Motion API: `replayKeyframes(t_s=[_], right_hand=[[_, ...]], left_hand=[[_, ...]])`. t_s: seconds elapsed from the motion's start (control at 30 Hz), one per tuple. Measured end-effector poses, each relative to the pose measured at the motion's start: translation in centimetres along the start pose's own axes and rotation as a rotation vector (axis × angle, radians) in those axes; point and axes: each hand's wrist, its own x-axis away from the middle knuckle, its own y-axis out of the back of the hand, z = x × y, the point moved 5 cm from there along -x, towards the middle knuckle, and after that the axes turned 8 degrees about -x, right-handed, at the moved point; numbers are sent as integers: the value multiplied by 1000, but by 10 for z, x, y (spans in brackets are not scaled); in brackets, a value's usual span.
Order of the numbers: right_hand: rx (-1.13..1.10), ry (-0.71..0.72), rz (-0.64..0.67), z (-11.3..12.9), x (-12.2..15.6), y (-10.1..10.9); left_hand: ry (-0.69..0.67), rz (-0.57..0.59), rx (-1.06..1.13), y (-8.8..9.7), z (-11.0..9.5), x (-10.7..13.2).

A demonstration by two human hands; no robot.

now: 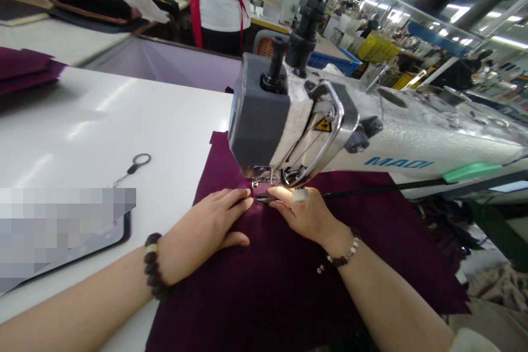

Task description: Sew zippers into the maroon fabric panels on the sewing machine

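Observation:
A dark purple cloth (pixel 264 286) lies under the head of a white and grey sewing machine (pixel 264 115) and spreads over the table edge towards me. My left hand (pixel 210 225) rests flat on it, fingers stretched out and fingertips just left of the presser foot (pixel 259 182). In my right hand (pixel 305 214) is a small pair of thread snips (pixel 264 198), pinched between thumb and fingers. Their metal tips point left at the cloth, close to the left fingertips and in front of the presser foot. Most of the snips is hidden by the hand.
On the white table (pixel 173 104) at left lies a phone (pixel 103 231), partly blurred out, with a ring strap (pixel 141 159). Folded purple cloth (pixel 28 69) sits at the far left. A person in a red apron (pixel 223 5) stands beyond the table.

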Motion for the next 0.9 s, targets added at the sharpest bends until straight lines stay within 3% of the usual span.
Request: replayKeyframes(t_s=[0.73, 0.9], right_hand=[[20, 6, 12, 2, -1, 0], [-151, 20, -55, -3, 0, -2]], left_hand=[[8, -21, 57, -1, 2, 1], [10, -10, 34, 1, 1, 0]])
